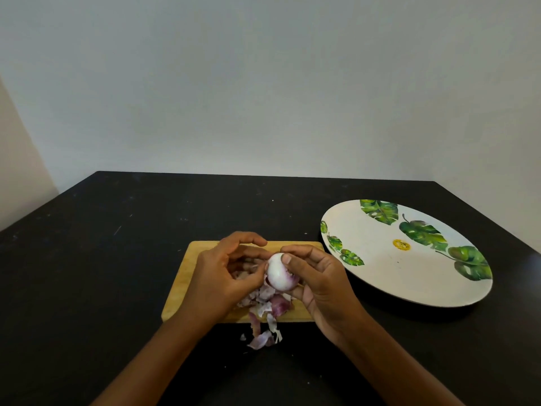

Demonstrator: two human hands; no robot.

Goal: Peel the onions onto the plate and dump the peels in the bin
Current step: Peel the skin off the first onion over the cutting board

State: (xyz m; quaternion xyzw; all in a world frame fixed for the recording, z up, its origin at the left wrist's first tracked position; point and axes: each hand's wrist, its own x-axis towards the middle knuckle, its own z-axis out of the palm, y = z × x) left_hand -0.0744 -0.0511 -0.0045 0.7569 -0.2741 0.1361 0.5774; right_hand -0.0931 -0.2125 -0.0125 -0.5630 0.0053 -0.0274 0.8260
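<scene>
Here, in the head view, a small onion (278, 272) is held above a wooden cutting board (187, 276) on the dark table (117, 244). It is gripped by the curled fingers and thumb of the right hand (322, 285), while its left flank is pinched between the thumb and fingertips of the left hand (222, 276). The onion is seen to be almost wholly white, with a purple patch left low on its right side. A heap of peels (269, 306) lies on the board beneath it, and a few have spilled over the near edge onto the table. A leaf-patterned plate (395, 276) lies to the right of the board, well apart from the onion. No bin is seen. The peeling step is judged to be in hand and nearly done for this onion. What seems called for next is that the last skin be stripped, the onion be carried to the plate, and the peels be gathered.
</scene>
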